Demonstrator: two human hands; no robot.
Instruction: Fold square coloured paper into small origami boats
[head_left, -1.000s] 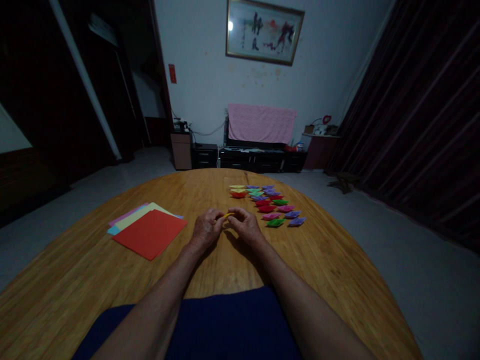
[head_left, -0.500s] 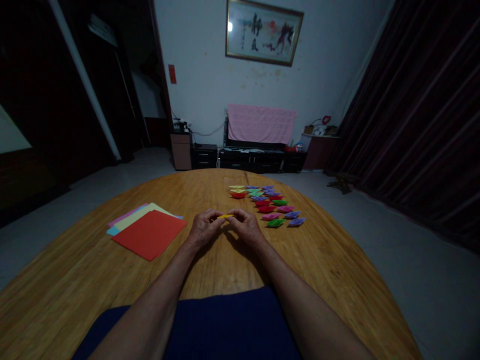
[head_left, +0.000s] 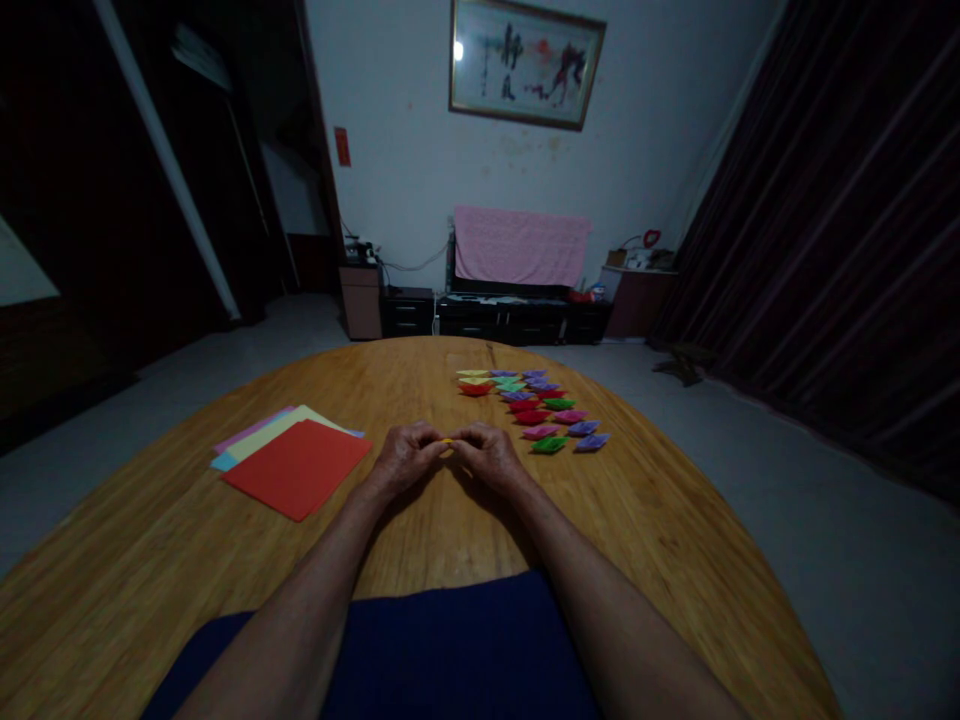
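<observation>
Between my two hands is a small piece of folded yellow paper [head_left: 448, 441], pinched from both sides just above the table. Most of it is hidden by my fingers. My left hand [head_left: 409, 458] grips its left end, thumb against fingers. On the right end, my right hand [head_left: 487, 456] closes in the same way. Several folded paper boats stand in rows to the right of my hands, the closest being a green boat [head_left: 549, 445] and a pink boat [head_left: 540, 432]. A purple boat [head_left: 592, 442] sits at the right end of the nearest row.
Left of my hands lies a fanned stack of coloured sheets, with red paper [head_left: 298, 470] on top and yellow paper [head_left: 262, 437] under it. The round wooden table [head_left: 450, 550] carries everything. Beyond it, a pink cloth [head_left: 521, 247] hangs over a screen on a low cabinet.
My fingertips have drawn closer together over the yellow paper, so less of it shows. The boats and the sheets stay where they were.
</observation>
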